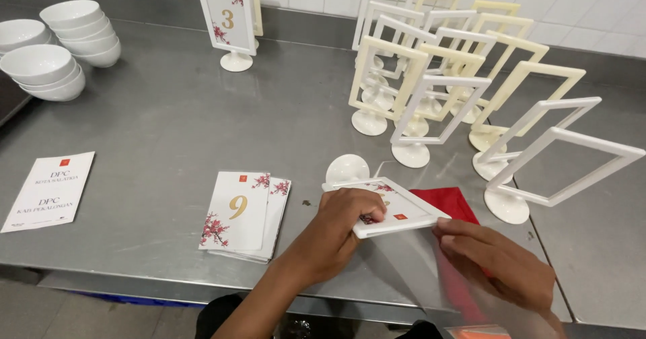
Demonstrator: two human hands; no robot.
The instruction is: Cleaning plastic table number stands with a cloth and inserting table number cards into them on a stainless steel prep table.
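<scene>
We note left hand (336,221) fingers clamp white plastic sign frame (393,210), tilted low over steel counter (155,130); right hand (494,261) fingers pinch clear sheet (471,292). Risk: sheet slips, frame topples.

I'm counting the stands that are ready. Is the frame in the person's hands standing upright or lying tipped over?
Tipped over. The frame lies nearly flat between the left hand and right hand, its round base facing sideways instead of resting on the table.

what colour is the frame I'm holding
White frame, seen in the head view, with a red cloth beneath it.
</scene>
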